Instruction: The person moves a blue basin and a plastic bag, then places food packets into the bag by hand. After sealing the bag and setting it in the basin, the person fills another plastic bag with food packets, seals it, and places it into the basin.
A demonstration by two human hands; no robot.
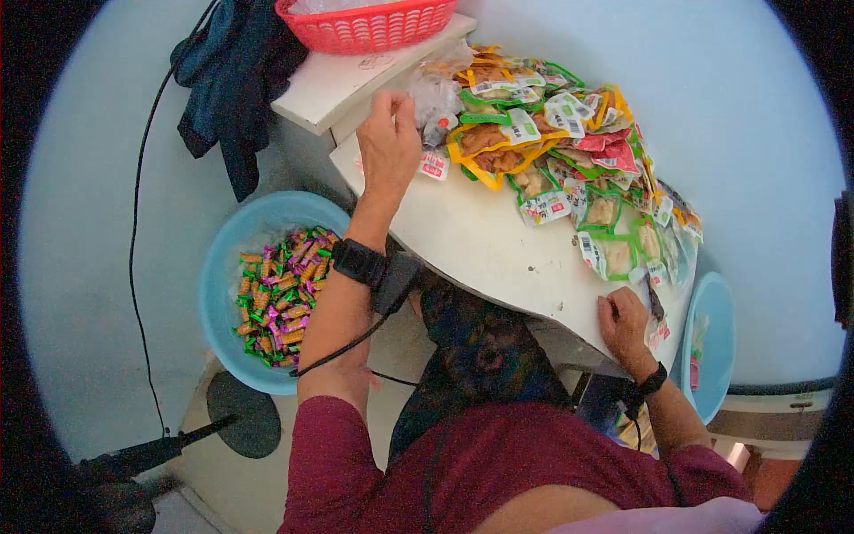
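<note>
My left hand (389, 147) is raised over the far left corner of the white table (480, 240), fingers curled together beside a crumpled clear plastic bag (434, 96). What its fingertips hold, if anything, is hidden. At the table's right front edge rests my right hand (625, 325), its fingers bent inward. Whatever it may hold cannot be made out. Close beside it lies a slim black object (656, 303), partly hidden. A heap of sealed food packets (569, 133) with yellow, green and red edges covers the table's far right part.
A blue tub (218, 311) of small wrapped snacks (283, 298) stands low on the left. Behind it, dark clothing (236, 98) hangs. A red basket (369, 28) sits on a white ledge (325, 84). Another blue tub (712, 351) stands right of the table.
</note>
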